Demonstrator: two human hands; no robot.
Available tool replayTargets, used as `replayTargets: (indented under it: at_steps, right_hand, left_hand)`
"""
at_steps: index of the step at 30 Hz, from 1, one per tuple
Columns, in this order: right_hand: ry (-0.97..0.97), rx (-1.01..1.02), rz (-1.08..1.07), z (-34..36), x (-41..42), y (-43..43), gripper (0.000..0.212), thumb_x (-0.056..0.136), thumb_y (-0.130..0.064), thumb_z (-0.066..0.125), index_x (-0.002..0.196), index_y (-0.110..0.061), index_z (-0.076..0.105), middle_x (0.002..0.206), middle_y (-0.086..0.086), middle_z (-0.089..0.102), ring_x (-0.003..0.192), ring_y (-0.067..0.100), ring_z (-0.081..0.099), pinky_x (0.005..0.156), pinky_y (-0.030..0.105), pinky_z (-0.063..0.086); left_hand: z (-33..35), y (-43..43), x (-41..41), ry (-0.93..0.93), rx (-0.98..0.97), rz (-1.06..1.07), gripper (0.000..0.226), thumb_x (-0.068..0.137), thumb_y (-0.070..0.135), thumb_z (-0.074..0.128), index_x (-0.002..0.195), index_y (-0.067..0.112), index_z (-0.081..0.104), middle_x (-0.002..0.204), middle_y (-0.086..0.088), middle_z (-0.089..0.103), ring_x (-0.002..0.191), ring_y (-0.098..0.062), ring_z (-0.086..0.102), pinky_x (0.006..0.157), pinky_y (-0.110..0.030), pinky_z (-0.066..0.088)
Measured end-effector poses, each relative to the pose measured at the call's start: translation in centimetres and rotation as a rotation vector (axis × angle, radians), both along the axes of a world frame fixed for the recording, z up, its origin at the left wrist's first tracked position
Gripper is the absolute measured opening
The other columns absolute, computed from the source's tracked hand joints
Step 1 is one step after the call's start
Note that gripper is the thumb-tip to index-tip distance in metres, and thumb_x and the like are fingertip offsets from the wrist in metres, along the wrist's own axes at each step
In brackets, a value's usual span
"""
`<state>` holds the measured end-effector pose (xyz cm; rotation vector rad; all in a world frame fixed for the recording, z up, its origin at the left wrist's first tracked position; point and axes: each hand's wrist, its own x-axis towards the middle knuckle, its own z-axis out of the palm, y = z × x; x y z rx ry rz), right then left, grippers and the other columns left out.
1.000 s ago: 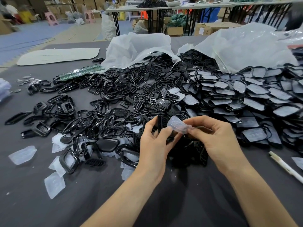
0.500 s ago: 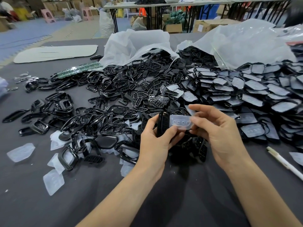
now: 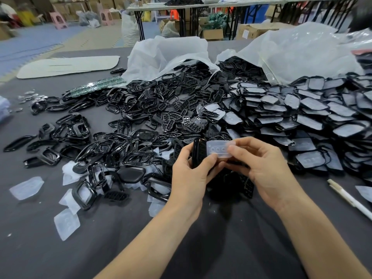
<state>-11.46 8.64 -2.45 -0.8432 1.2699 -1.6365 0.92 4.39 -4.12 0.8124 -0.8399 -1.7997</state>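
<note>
table (image 3: 201,248): dark grey cloth | black plastic parts (image 3: 141,121) heaped | clear pads (image 3: 66,223) | white pen (image 3: 350,199)

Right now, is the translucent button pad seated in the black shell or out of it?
Out. The translucent button pad shows its whole face beside the black shell, pinched by the right hand.

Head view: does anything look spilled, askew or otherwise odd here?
Black parts spill loose from two open bags across the table; translucent pads lie scattered at left. Looks like a working heap, nothing visibly damaged.

an assembly workshop: heaped black plastic parts (image 3: 181,109), cardboard boxes (image 3: 213,33), folding tables (image 3: 181,6).
</note>
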Motion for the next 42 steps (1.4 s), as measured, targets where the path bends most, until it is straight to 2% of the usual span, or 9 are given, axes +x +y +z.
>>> replayTargets:
  at_steps: [6, 13, 16, 21, 25, 30, 33, 37, 42]
  right_hand:
    - [-0.046, -0.058, -0.106, 0.4, -0.6, -0.1, 0.01, 0.076, -0.015, 0.067, 0.069, -0.019, 0.074, 0.065, 0.006, 0.067, 0.065, 0.015, 0.065, 0.063, 0.026, 0.056]
    - [0.086, -0.011, -0.141, 0.9, -2.2, 0.3, 0.021, 0.088, -0.006, 0.062, 0.071, -0.016, 0.071, 0.065, 0.005, 0.065, 0.061, 0.014, 0.062, 0.061, 0.024, 0.056]
    - [0.154, 0.03, -0.119, 0.9, -2.4, 0.4, 0.018, 0.086, -0.006, 0.065, 0.072, -0.016, 0.072, 0.062, 0.001, 0.066, 0.056, 0.01, 0.061, 0.056, 0.02, 0.053]
    - [0.169, 0.08, -0.073, 0.8, -2.2, 0.2, 0.017, 0.084, 0.0, 0.065, 0.075, -0.013, 0.071, 0.062, 0.001, 0.067, 0.053, 0.008, 0.061, 0.053, 0.018, 0.052]
    - [0.256, 0.1, -0.057, 0.8, -2.0, 0.2, 0.012, 0.083, 0.001, 0.067, 0.077, -0.009, 0.069, 0.059, -0.001, 0.066, 0.051, 0.006, 0.059, 0.05, 0.015, 0.048]
    - [0.351, 0.078, -0.076, 0.6, -1.4, 0.1, 0.011, 0.081, 0.0, 0.07, 0.077, -0.009, 0.068, 0.059, -0.002, 0.066, 0.049, 0.001, 0.056, 0.049, 0.011, 0.043]
    - [0.425, 0.055, -0.101, 0.5, -1.1, 0.1, 0.013, 0.08, -0.004, 0.072, 0.073, -0.014, 0.067, 0.062, -0.001, 0.069, 0.055, 0.004, 0.062, 0.055, 0.013, 0.048]
    - [0.562, 0.024, -0.158, 0.2, -0.8, 0.0, 0.017, 0.081, -0.008, 0.072, 0.073, -0.021, 0.066, 0.072, -0.001, 0.071, 0.066, 0.012, 0.067, 0.065, 0.021, 0.054]
    - [0.608, 0.005, -0.206, -0.1, -0.5, 0.0, 0.019, 0.081, -0.009, 0.072, 0.072, -0.023, 0.064, 0.071, -0.005, 0.07, 0.065, 0.01, 0.065, 0.064, 0.02, 0.053]
  left_hand:
    - [0.6, -0.1, 0.0, 0.033, 0.04, -0.173, 0.026, 0.093, -0.009, 0.046, 0.107, 0.003, 0.064, 0.092, -0.015, 0.07, 0.081, -0.022, 0.071, 0.075, -0.029, 0.059]
    - [1.0, -0.7, 0.3, 0.081, 0.125, -0.312, 0.052, 0.081, -0.015, 0.023, 0.113, -0.004, 0.063, 0.113, -0.026, 0.067, 0.104, -0.035, 0.067, 0.082, -0.031, 0.059]
    - [1.1, -0.6, 0.3, 0.087, 0.117, -0.328, 0.051, 0.081, -0.016, 0.024, 0.109, -0.004, 0.065, 0.112, -0.025, 0.068, 0.101, -0.03, 0.068, 0.078, -0.027, 0.058]
    - [0.9, -0.7, 0.1, 0.08, 0.174, -0.297, 0.051, 0.083, -0.019, 0.028, 0.125, -0.008, 0.055, 0.117, -0.027, 0.065, 0.104, -0.033, 0.067, 0.069, -0.025, 0.059]
    - [0.9, -0.6, 0.1, 0.045, 0.163, -0.32, 0.053, 0.084, -0.017, 0.028, 0.129, -0.005, 0.054, 0.115, -0.024, 0.067, 0.095, -0.025, 0.068, 0.068, -0.023, 0.058]
    - [0.9, -0.5, 0.2, 0.035, 0.128, -0.358, 0.053, 0.083, -0.018, 0.027, 0.117, 0.0, 0.063, 0.108, -0.021, 0.071, 0.091, -0.021, 0.071, 0.07, -0.024, 0.058]
    - [0.9, -0.4, 0.3, 0.047, 0.093, -0.369, 0.051, 0.082, -0.018, 0.028, 0.106, 0.003, 0.069, 0.103, -0.017, 0.073, 0.091, -0.021, 0.071, 0.073, -0.025, 0.058]
    - [0.7, -0.5, 0.3, 0.055, 0.079, -0.351, 0.047, 0.086, -0.016, 0.032, 0.108, 0.003, 0.068, 0.103, -0.016, 0.073, 0.089, -0.019, 0.07, 0.075, -0.026, 0.058]
    - [0.5, -0.5, 0.2, 0.051, 0.079, -0.322, 0.042, 0.089, -0.014, 0.037, 0.113, 0.004, 0.067, 0.104, -0.015, 0.073, 0.089, -0.018, 0.07, 0.074, -0.026, 0.058]
